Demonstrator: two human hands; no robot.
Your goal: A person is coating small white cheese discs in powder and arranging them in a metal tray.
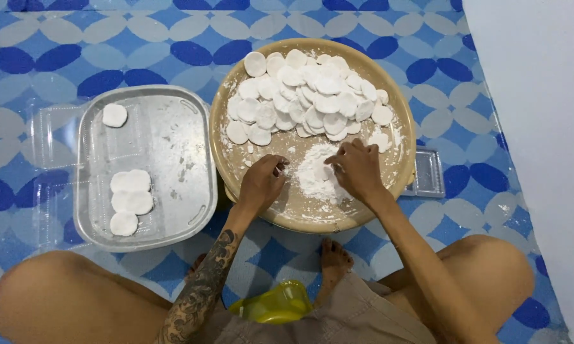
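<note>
Fingertips of both hands curled down into flour, grip hard to make out. Left hand (261, 183) and right hand (358, 169) bent over white flour heap (317, 178), near side of round tan tray (401, 114). Flat white dough discs (306, 95) piled far side. Left: metal tray (172, 153), five discs (131, 191).

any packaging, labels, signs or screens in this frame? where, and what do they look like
No labels, signs or screens in view.
Clear plastic container: on the mat, under and left of the metal tray; rectangular, see-through.
Clear plastic container piece: right of the round tan tray, partly under its rim; rectangular, see-through.
Yellow-green plastic thing: bottom centre, by the person's lap; I cannot tell what it is.
</note>
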